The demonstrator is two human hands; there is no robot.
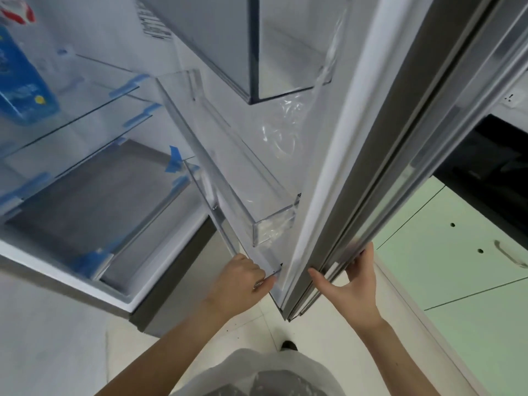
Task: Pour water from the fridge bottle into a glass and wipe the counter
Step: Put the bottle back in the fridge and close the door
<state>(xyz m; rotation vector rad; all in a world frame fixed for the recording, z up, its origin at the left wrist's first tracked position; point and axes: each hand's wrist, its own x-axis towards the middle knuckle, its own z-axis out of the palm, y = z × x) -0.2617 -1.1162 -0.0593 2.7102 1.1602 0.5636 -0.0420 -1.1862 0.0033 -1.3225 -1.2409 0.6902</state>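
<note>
The fridge door shows a brushed, satin metal edge with a smooth white rubbery seal beside it, and its door bins are clear glossy plastic, one lined with crinkled transparent film. Inside, the shelves look like clear glass held with strips of matt blue tape, above a dull grey drawer front; a glossy blue carton stands far left. The floor is pale, smooth tile, and the cabinet fronts on the right are matt pale green with a metal handle.
</note>
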